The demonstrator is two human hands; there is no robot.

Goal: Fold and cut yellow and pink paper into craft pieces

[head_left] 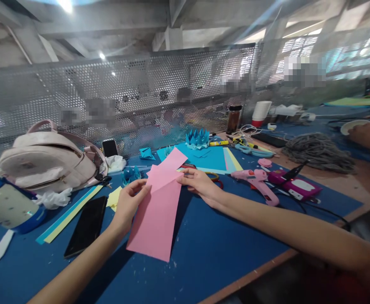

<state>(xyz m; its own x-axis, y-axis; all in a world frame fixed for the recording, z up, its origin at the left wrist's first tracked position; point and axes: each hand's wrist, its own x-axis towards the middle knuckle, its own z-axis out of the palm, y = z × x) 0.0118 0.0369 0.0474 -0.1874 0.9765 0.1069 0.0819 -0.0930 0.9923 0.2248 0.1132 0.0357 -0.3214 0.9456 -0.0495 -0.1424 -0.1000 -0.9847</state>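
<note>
While the pink paper strip point(157, 211) is lying lengthwise on the blue desk point(222, 249), the left hand point(129, 204) and right hand point(199, 182) are each pinching its upper edges, folding the top over. Doing it well likely means aligning the edges before creasing, keeping the lower part flat.

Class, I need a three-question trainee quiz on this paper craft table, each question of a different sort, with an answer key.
1. True or false: both hands grip the pink paper strip.
2. Which lies nearest the left hand? A) black phone B) glue gun C) grey yarn
3. Fill in: the folded blue paper crown sits on a ____ sheet.

Key: 1 true, right hand too. 2 A, the black phone. 3 blue.
</note>
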